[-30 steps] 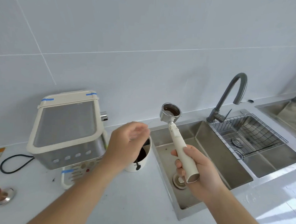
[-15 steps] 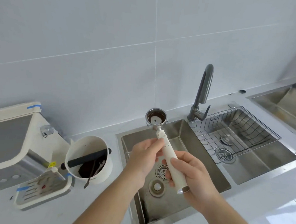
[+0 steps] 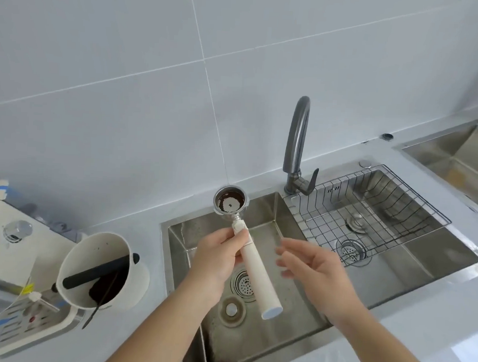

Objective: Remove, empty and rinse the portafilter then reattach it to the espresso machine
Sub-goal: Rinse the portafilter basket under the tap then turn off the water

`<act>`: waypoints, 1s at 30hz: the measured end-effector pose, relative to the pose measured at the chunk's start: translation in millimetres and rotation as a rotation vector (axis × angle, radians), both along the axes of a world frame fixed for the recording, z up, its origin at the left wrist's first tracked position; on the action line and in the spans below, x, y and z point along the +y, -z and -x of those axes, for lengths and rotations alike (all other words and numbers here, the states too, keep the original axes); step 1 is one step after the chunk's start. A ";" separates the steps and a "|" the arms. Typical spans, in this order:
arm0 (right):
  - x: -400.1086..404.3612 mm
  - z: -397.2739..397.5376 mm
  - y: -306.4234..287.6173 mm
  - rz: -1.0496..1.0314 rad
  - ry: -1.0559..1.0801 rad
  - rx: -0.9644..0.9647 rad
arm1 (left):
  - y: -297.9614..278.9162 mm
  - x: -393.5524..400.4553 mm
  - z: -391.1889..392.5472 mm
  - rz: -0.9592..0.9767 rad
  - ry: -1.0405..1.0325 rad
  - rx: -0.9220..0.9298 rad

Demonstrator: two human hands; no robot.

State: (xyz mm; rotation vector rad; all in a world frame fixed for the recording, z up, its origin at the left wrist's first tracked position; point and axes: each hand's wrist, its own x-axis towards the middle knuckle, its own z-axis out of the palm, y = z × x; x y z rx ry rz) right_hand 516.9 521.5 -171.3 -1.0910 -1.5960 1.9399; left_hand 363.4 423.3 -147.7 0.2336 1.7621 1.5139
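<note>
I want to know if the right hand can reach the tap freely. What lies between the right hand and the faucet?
In the head view, only the sink basin and the wire rack's left corner lie between the open right hand and the faucet.

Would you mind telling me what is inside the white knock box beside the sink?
The knock box holds a black bar across its opening, dark coffee grounds below it, and a thin spoon leaning out. The bar and wall hide the rest of the bottom.

No sleeves seen: both forearms bare up to frame edge. Left hand and right hand bare too, no rings, watch, or gloves worn.
</note>
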 end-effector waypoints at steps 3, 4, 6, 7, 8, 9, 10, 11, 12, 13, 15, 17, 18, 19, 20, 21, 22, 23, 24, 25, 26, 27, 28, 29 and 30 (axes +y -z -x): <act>61.2 -9.4 3.7 -0.272 0.017 -0.204 | 3.7 7.1 0.7 0.009 0.004 -0.027; 80.9 -8.8 4.1 -0.344 0.023 -0.269 | 4.8 8.7 1.3 0.012 0.003 -0.030; 116.7 -2.0 5.7 -0.477 0.032 -0.364 | 7.6 13.8 2.9 0.021 0.000 -0.030; 132.1 4.1 7.5 -0.524 0.032 -0.383 | 8.3 17.3 3.2 0.020 -0.001 -0.037; 143.4 10.8 9.4 -0.556 0.035 -0.394 | 8.1 19.1 3.4 0.016 0.003 -0.046; 155.1 18.3 12.1 -0.578 0.034 -0.406 | 9.0 22.6 3.3 0.013 0.007 -0.055; 165.1 26.0 15.3 -0.603 0.030 -0.422 | 9.9 25.5 3.1 0.013 0.015 -0.060; 174.3 33.6 19.4 -0.631 0.023 -0.440 | 10.7 28.1 3.0 0.016 0.026 -0.063; 183.3 41.6 22.5 -0.656 0.012 -0.459 | 11.7 31.5 3.3 0.019 0.037 -0.066; 191.6 48.9 25.6 -0.671 0.001 -0.479 | 12.2 34.6 3.7 0.021 0.050 -0.071; 205.9 63.3 31.3 -0.696 -0.014 -0.510 | 12.7 41.4 5.3 0.030 0.077 -0.070; 218.4 75.7 37.0 -0.747 -0.036 -0.545 | 12.7 48.7 6.0 0.045 0.104 -0.056; 223.4 81.3 39.5 -0.772 -0.049 -0.570 | 13.4 51.9 6.5 0.055 0.115 -0.051; 227.9 85.7 41.8 -0.796 -0.057 -0.596 | 14.0 54.8 6.2 0.065 0.129 -0.046; 231.5 88.6 43.4 -0.810 -0.063 -0.617 | 15.0 57.3 5.6 0.075 0.144 -0.041; 235.0 90.7 45.6 -0.815 -0.061 -0.626 | 15.8 59.5 4.7 0.085 0.159 -0.038; 238.1 92.0 47.2 -0.811 -0.053 -0.628 | 17.0 62.0 4.1 0.092 0.173 -0.037; 240.8 93.2 48.1 -0.810 -0.044 -0.627 | 17.9 64.3 3.3 0.097 0.185 -0.037; 243.4 93.8 48.5 -0.812 -0.037 -0.631 | 19.6 67.6 2.6 0.101 0.198 -0.039; 244.8 94.3 48.8 -0.818 -0.035 -0.632 | 20.8 69.5 1.6 0.103 0.212 -0.036; 245.2 94.4 49.5 -0.825 -0.037 -0.631 | 22.0 71.2 0.6 0.104 0.225 -0.031; 245.5 94.6 50.7 -0.829 -0.037 -0.625 | 23.2 72.5 0.1 0.106 0.237 -0.025; 246.1 94.0 51.6 -0.829 -0.031 -0.621 | 24.6 74.3 -0.2 0.109 0.252 -0.016; 246.5 93.9 52.9 -0.828 -0.025 -0.619 | 25.6 75.6 -0.2 0.113 0.264 -0.004; 246.4 93.5 53.8 -0.827 -0.019 -0.619 | 26.3 76.6 0.2 0.117 0.270 0.007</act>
